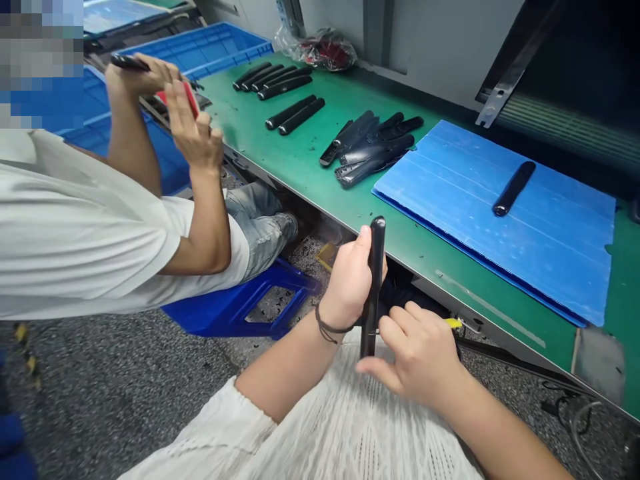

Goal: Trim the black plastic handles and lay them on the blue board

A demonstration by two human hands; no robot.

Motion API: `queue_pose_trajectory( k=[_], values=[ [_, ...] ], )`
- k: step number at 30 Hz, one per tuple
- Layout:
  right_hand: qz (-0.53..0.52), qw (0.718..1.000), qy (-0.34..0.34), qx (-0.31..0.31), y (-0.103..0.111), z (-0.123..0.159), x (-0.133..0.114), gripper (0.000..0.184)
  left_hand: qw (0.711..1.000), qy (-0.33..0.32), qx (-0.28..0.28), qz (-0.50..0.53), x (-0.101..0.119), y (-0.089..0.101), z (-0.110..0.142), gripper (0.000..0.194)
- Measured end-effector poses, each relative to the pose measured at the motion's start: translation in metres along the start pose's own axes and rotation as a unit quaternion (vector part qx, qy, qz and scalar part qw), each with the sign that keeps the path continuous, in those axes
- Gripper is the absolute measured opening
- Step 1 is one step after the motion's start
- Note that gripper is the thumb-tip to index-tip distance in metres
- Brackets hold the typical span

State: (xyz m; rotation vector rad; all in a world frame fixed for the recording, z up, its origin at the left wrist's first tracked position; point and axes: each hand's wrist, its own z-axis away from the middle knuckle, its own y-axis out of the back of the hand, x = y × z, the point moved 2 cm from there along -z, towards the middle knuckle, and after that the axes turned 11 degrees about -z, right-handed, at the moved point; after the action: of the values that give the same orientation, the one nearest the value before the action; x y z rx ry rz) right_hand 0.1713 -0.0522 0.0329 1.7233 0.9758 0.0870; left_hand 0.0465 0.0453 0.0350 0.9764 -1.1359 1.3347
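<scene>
Across the upper and right side, a long green tabletop (295,167). At the left, a co-worker (100,233) in white shirt and jeans, with a black bar (130,62) and a red item (192,100) at raised hands. On the right of the tabletop, a flat blue board (450,200). Beyond the co-worker, blue crates (225,43); beneath, a blue stool (225,310). Mid-tabletop, a loose pile of black parts (370,143); farther off, a row of slim black pieces (273,79), near a clear bag (327,50) with red contents. Short of the tabletop edge, above the lap, a right hand (420,350) curled tight around a yellow tool (453,323), and a left hand (353,277) wrapped firmly around a long black piece (374,293), lower end near the right thumb. On the blue board, a single black piece (514,189); between the co-worker and the pile, a pair of black pieces (295,115), side by side. Around the left wrist, a dark band (326,328). Smallest, the tool's metal tip (375,332), at the long black piece's lower part; contact too small to tell.
</scene>
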Motion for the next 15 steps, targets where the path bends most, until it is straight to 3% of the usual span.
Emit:
queue_pose_trajectory(
  k=[5, 10, 15],
  values=[
    [0.013, 0.999, 0.017, -0.031, -0.005, -0.003, -0.005, 0.061, 0.991, 0.067, 0.023, 0.116, 0.009, 0.01, -0.01, 0.06],
    [0.043, 0.998, 0.041, -0.008, -0.007, -0.008, -0.003, 0.054, 0.97, 0.109, 0.1, 0.194, 0.01, 0.021, -0.015, 0.054],
    [0.057, 0.997, 0.046, 0.02, -0.016, -0.006, -0.005, 0.051, 0.954, 0.129, 0.141, 0.231, 0.0, 0.037, -0.024, 0.055]
  ],
)
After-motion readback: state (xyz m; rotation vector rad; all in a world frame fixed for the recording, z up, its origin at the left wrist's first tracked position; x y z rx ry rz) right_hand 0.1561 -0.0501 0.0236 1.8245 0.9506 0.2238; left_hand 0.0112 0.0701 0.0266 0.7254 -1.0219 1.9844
